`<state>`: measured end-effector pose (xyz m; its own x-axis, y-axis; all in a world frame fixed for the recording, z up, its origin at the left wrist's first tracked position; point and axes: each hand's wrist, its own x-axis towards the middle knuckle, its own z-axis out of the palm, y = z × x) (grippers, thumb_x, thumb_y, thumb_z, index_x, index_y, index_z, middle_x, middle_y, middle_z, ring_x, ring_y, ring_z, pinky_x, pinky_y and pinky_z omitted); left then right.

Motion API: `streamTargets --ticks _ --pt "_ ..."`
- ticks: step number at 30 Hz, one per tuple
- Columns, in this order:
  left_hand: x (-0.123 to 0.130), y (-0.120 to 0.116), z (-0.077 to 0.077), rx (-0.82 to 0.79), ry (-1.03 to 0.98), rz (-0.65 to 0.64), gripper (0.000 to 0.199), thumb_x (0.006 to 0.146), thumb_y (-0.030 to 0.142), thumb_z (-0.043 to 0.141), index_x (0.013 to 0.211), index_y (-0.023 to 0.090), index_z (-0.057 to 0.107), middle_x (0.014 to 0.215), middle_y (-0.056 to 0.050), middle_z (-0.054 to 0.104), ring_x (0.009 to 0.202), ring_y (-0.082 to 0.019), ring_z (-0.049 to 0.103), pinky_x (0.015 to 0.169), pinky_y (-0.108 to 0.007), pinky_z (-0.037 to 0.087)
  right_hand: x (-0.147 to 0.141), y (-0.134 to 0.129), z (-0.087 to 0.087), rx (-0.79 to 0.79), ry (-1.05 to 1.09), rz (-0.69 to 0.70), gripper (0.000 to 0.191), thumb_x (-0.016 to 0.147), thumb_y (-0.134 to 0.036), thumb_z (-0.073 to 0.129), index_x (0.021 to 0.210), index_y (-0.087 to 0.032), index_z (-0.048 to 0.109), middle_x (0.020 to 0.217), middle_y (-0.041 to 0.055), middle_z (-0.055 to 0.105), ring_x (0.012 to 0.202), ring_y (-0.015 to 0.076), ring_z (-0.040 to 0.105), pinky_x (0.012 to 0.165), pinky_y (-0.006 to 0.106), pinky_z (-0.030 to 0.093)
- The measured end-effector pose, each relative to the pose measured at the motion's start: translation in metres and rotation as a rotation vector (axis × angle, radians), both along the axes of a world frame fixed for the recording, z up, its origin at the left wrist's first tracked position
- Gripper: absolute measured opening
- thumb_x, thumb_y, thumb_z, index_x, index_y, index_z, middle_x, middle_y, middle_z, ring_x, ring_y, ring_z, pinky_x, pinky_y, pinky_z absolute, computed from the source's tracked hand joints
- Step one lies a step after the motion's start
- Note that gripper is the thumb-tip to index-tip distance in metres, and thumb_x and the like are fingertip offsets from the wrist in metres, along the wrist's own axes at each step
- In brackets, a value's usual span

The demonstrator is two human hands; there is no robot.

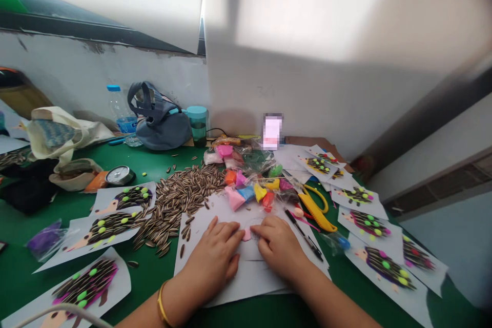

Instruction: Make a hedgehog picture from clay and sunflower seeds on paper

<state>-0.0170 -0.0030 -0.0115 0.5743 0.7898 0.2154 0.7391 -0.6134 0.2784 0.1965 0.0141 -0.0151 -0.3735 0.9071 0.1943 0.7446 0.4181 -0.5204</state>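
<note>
White paper sheets point(230, 287) lie stacked on the green table. A small flat piece of pink clay point(246, 234) sits on the top sheet, between the fingertips of both hands. My left hand point(215, 251) rests on the paper, fingers spread, index fingertip at the clay's left edge. On the other side, my right hand point(279, 246) lies with its fingers apart, its index fingertip by the clay's right edge. Neither hand grips anything that shows. Faint drawn lines show beside the clay, partly under the right fingers. A black pen point(303, 233) lies right of my right hand.
Sunflower seeds point(184, 189) are heaped at the left. Coloured clay packets point(249, 192) and yellow scissors point(317, 210) lie beyond the hands. Seed hedgehog pictures point(371, 220) line both sides. A blue bag point(161, 125), bottle point(125, 118), cup point(198, 125) and phone point(272, 130) stand at the back.
</note>
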Motion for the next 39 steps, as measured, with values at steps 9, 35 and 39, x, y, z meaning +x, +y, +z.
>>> streamTargets --ticks 9,35,39 --pt "-0.0009 -0.0005 -0.0019 0.01 -0.006 -0.004 0.053 0.078 0.009 0.058 0.13 0.018 0.059 0.129 -0.011 0.062 0.116 -0.03 0.057 0.112 -0.061 0.035 0.0 -0.0004 0.0003 0.015 0.017 0.006 0.041 0.077 -0.005 0.053 0.108 -0.021 0.074 0.087 0.006 0.063 0.086 0.0214 0.056 0.081 0.035 0.04" --pt "-0.0005 0.001 -0.0019 0.03 -0.004 -0.008 0.049 0.077 0.012 0.059 0.126 0.015 0.059 0.129 -0.013 0.064 0.119 -0.03 0.059 0.112 -0.058 0.038 -0.0094 -0.0067 0.0078 0.016 -0.095 0.055 0.042 0.076 -0.006 0.055 0.109 -0.025 0.073 0.089 0.005 0.06 0.087 0.0215 0.052 0.081 0.036 0.036" --pt "-0.0004 0.0012 -0.0009 0.019 -0.01 -0.002 0.049 0.077 0.012 0.059 0.126 0.018 0.059 0.128 -0.012 0.064 0.118 -0.03 0.059 0.112 -0.058 0.037 -0.0051 -0.0047 0.0052 0.058 -0.061 0.043 0.043 0.077 -0.006 0.054 0.111 -0.024 0.072 0.09 0.0056 0.06 0.088 0.0216 0.052 0.082 0.036 0.037"
